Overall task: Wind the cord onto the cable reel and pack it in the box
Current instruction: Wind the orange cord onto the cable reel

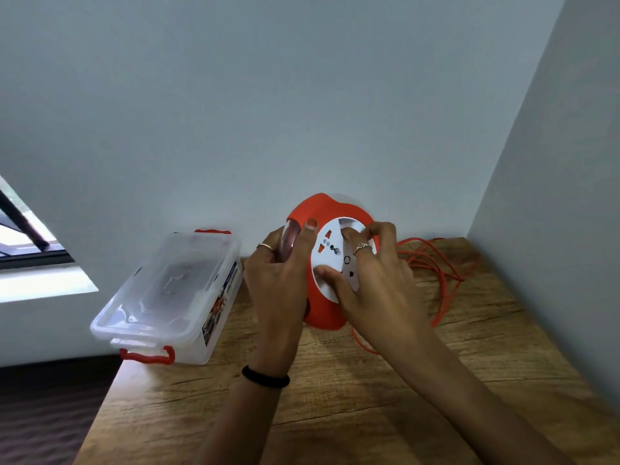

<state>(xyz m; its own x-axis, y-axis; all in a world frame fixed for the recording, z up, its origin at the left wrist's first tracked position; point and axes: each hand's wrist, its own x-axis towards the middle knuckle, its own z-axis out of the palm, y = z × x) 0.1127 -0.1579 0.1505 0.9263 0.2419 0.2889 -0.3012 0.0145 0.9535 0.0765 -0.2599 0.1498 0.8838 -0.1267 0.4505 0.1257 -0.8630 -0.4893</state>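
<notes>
Reel: we grip cable reel (330, 263) mid-frame, left hand (280, 280) clasping its rim, right hand (365, 280) fingers (355, 234) pinching its white face.
Cord: orange cord (436, 266) loose at right.
Box: box (171, 293) shut at left.

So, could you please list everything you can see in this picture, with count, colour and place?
cable reel: one, orange with a white socket face, held upright at the table's middle.
cord: one, orange, lying in loose loops on the table right of the reel.
box: one, clear plastic with red latches, lid on, at the table's left edge.
table: one, brown wood, against the wall.
window: one, dark-framed, far left.
left hand: grip on the reel's left rim; rings, black wristband.
right hand: fingers on the socket face; ring.
</notes>
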